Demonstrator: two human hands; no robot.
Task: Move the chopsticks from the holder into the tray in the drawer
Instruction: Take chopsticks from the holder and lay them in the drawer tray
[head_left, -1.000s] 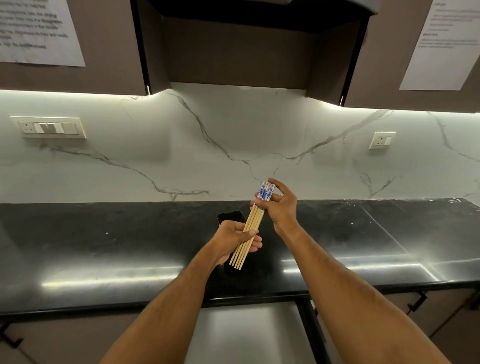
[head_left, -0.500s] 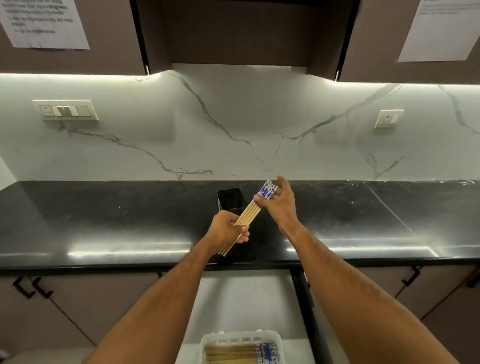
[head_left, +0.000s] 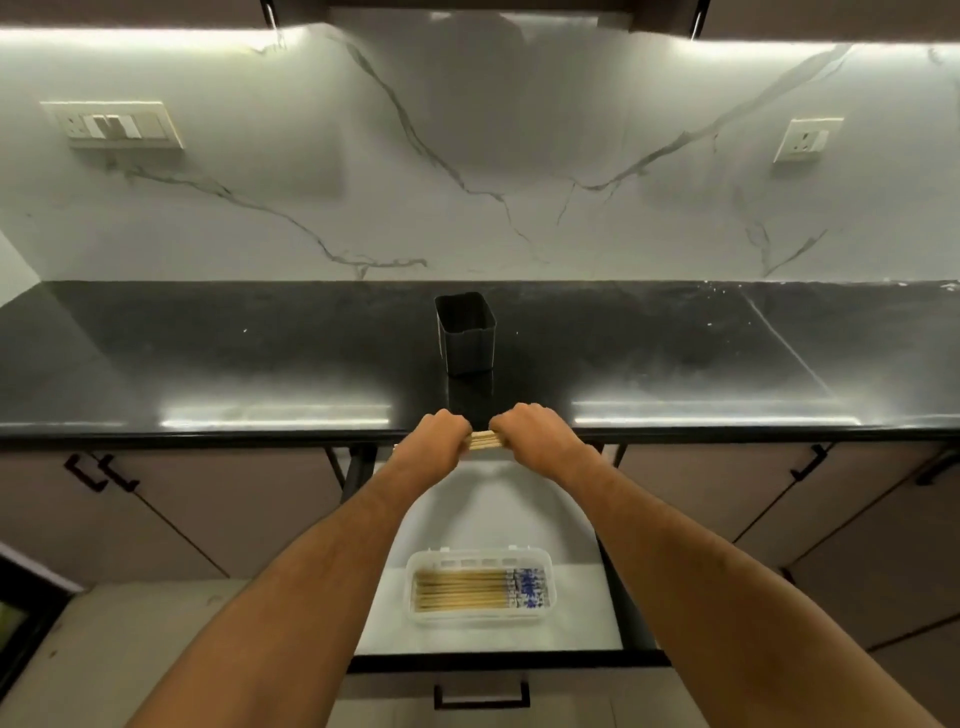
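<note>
Both grips, left and right, clasp a level bundle of chopsticks between them, holder beyond, filled tray below.

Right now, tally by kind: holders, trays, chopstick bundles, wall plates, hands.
Holder: 1
Tray: 1
Chopstick bundles: 2, one in the tray, one gripped by left hand and right hand
Wall plates: 2, switch plate, socket
Hands: 2
Total: 8
</note>
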